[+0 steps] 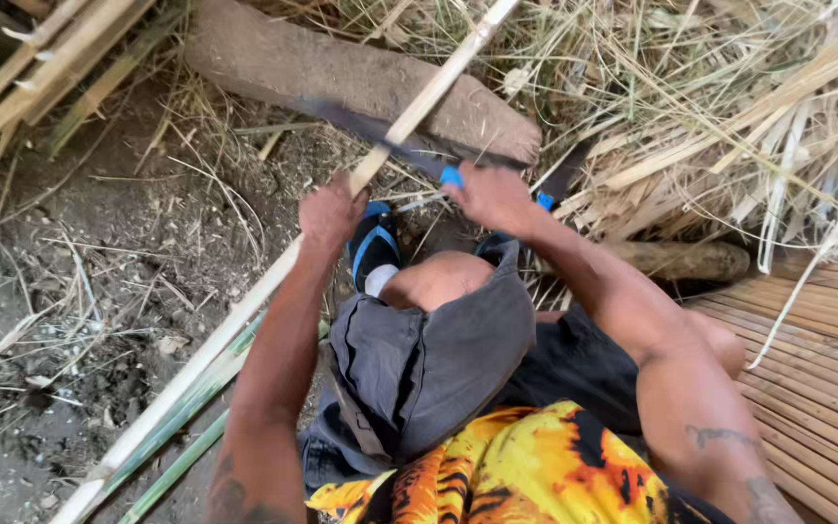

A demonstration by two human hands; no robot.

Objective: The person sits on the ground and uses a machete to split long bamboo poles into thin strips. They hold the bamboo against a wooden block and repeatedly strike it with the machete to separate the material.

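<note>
My left hand [330, 215] grips a long pale bamboo strip [429, 95] that runs from the lower left up to the top centre. In my right hand [492, 197] is a knife with a blue handle [451, 177]. Its dark blade [361, 128] lies across the strip just above my left hand. Both hands are above my bent knee [436, 279], which sticks out of dark shorts.
A long flat stone [341, 78] lies on the dirt behind the hands. Split bamboo and dry shavings [729, 116] pile up at the right. A slatted bamboo platform [817, 359] is at the lower right. Green bamboo strips [181, 417] lie at the lower left.
</note>
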